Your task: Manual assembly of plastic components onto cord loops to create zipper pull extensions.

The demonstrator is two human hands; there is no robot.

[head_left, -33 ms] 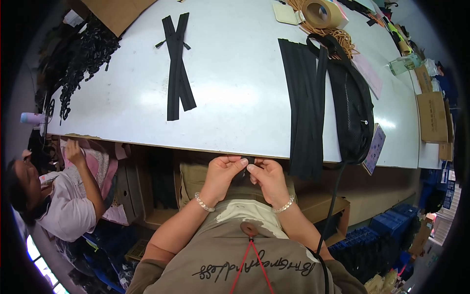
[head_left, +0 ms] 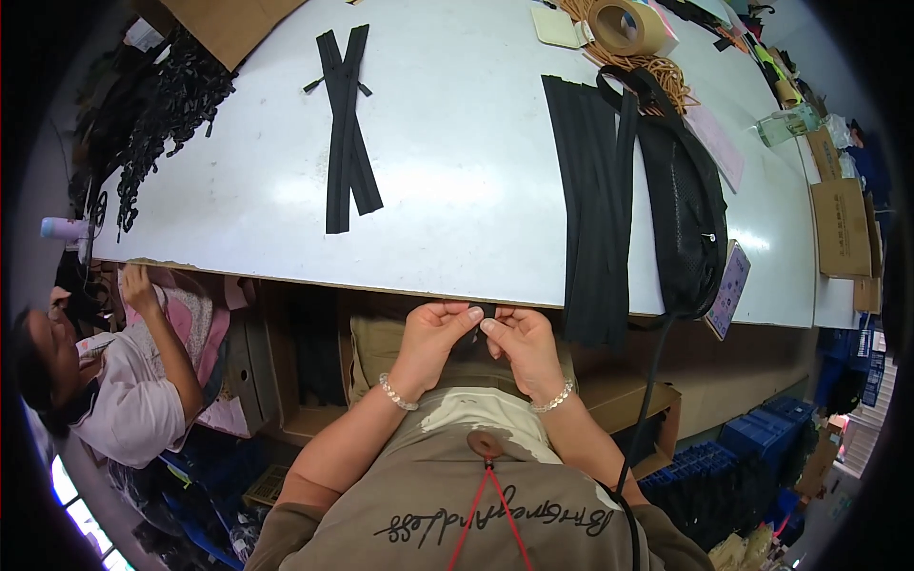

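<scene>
A small black strip, mostly hidden by your fingers, lies at the near edge of the white table. Your left hand and right hand meet there, thumbs and fingertips closed on the strip from either side. Beyond, two black zippers lie crossed on the tabletop. To your right, long black zipper strips overhang the edge beside a black bag; far left, small black pieces form a heap.
</scene>
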